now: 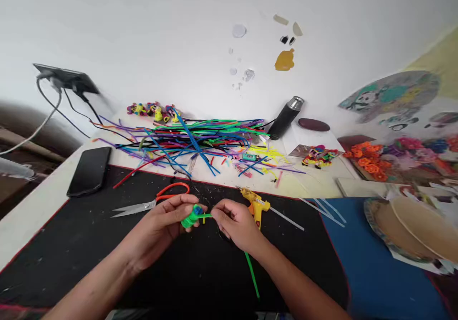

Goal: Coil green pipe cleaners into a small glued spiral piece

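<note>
My left hand is closed around a small green coiled pipe-cleaner figure with a blue top. A green pipe cleaner runs from it to my right hand, whose thumb and fingers pinch it. Below my right forearm, another stretch of green pipe cleaner shows on the black mat; whether it is the same piece is hidden. Scissors with red handles lie behind my left hand. Just beyond my right hand is a yellow glue gun with a clear glue stick in it.
Many coloured pipe cleaners are heaped along the wall. A phone lies at left, a black flask leans at the back. Finished small figures and orange pipe-cleaner flowers stand at right. Loose glue sticks lie near a round basket.
</note>
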Action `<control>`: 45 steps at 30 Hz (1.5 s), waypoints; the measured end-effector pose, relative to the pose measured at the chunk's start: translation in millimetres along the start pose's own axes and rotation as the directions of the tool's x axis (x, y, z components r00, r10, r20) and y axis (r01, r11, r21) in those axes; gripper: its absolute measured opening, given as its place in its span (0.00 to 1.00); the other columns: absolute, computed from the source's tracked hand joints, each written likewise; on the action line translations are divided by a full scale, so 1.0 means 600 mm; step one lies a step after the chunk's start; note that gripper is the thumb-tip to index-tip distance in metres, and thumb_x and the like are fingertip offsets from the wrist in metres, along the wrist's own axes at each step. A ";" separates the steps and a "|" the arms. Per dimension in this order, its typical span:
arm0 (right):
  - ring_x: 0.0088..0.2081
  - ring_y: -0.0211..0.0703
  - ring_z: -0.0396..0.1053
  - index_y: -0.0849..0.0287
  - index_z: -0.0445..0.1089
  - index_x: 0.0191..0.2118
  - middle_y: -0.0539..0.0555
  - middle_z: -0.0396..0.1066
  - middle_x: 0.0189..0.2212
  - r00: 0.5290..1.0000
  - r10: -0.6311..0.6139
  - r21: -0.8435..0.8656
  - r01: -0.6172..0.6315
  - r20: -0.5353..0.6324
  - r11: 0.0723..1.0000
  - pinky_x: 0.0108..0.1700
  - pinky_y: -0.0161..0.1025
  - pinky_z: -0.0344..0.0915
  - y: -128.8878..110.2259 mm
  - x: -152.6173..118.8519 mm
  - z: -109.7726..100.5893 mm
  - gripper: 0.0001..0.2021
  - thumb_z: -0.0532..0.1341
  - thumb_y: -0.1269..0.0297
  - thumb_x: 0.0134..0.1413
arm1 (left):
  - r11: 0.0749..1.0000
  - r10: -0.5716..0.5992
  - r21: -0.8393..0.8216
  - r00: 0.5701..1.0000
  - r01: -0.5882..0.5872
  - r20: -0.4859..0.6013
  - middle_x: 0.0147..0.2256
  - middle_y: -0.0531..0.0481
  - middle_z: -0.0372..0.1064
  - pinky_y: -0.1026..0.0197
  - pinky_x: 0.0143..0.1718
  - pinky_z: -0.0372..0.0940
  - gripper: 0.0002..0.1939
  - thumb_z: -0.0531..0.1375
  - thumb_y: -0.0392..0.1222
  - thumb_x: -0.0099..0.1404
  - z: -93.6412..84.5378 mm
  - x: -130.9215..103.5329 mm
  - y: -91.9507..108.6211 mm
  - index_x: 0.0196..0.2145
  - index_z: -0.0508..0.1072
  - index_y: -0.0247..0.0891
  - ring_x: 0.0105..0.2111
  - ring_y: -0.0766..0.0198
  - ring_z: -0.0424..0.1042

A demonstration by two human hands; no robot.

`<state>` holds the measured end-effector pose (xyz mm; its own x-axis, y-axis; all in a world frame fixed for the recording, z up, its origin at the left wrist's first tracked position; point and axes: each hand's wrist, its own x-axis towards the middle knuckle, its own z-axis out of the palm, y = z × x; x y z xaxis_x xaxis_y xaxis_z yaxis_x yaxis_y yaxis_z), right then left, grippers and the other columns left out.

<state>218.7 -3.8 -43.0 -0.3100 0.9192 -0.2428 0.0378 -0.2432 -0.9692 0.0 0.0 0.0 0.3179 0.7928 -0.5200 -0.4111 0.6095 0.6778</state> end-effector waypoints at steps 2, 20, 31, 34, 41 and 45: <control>0.17 0.31 0.60 0.59 0.73 0.38 0.44 0.67 0.21 1.000 -0.006 -0.001 0.006 0.015 1.000 0.21 0.31 0.54 -0.003 -0.003 0.000 0.16 0.66 0.49 0.65 | 1.000 0.007 0.015 1.000 -0.007 -0.011 0.40 0.42 0.84 0.63 0.36 0.73 0.19 0.80 0.43 0.54 -0.002 -0.001 0.000 0.41 0.84 0.38 0.37 0.60 0.79; 0.21 0.32 0.65 0.55 0.77 0.51 0.44 0.71 0.28 0.991 -0.096 0.047 0.092 0.091 0.995 0.24 0.32 0.62 -0.010 -0.012 0.006 0.15 0.72 0.56 0.61 | 0.981 0.038 0.188 0.999 -0.044 0.033 0.48 0.46 0.78 0.61 0.35 0.68 0.26 0.76 0.46 0.60 0.003 0.001 -0.013 0.54 0.79 0.41 0.35 0.63 0.74; 0.18 0.31 0.64 0.58 0.75 0.44 0.44 0.71 0.25 0.997 -0.062 0.094 0.058 0.047 0.994 0.21 0.32 0.59 -0.015 -0.015 0.009 0.14 0.71 0.54 0.60 | 0.980 0.049 0.191 0.998 -0.056 0.041 0.46 0.43 0.77 0.61 0.33 0.70 0.25 0.74 0.56 0.61 0.010 0.004 -0.020 0.50 0.80 0.39 0.37 0.59 0.75; 0.17 0.31 0.62 0.58 0.75 0.44 0.44 0.70 0.24 0.998 -0.053 0.143 0.048 0.030 0.989 0.20 0.31 0.56 -0.015 -0.014 0.008 0.16 0.71 0.52 0.60 | 0.944 0.143 0.284 0.984 -0.168 0.109 0.51 0.42 0.76 0.58 0.39 0.73 0.24 0.74 0.53 0.62 0.007 -0.001 -0.021 0.52 0.79 0.42 0.42 0.55 0.77; 0.15 0.30 0.60 0.58 0.73 0.42 0.43 0.70 0.22 1.000 0.004 0.226 -0.006 0.007 0.974 0.17 0.30 0.52 -0.011 -0.013 0.011 0.20 0.73 0.47 0.56 | 0.603 0.439 0.671 0.882 -0.432 0.173 0.53 0.46 0.77 0.50 0.51 0.76 0.20 0.70 0.44 0.64 -0.002 -0.009 -0.040 0.53 0.75 0.49 0.51 0.50 0.79; 0.15 0.30 0.60 0.59 0.73 0.41 0.43 0.69 0.21 1.000 0.018 0.241 -0.020 0.012 0.970 0.17 0.29 0.51 -0.014 -0.012 0.015 0.21 0.73 0.46 0.55 | 0.345 0.583 0.782 0.772 -0.519 0.254 0.47 0.48 0.79 0.52 0.49 0.76 0.14 0.67 0.43 0.66 -0.003 -0.008 -0.047 0.50 0.77 0.48 0.46 0.52 0.81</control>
<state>212.2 -11.2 -33.0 -0.3211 0.9109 -0.2592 -0.1860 -0.3291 -0.9258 8.7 -21.2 -17.6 0.2232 0.9666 0.1258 0.3616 -0.2020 0.9102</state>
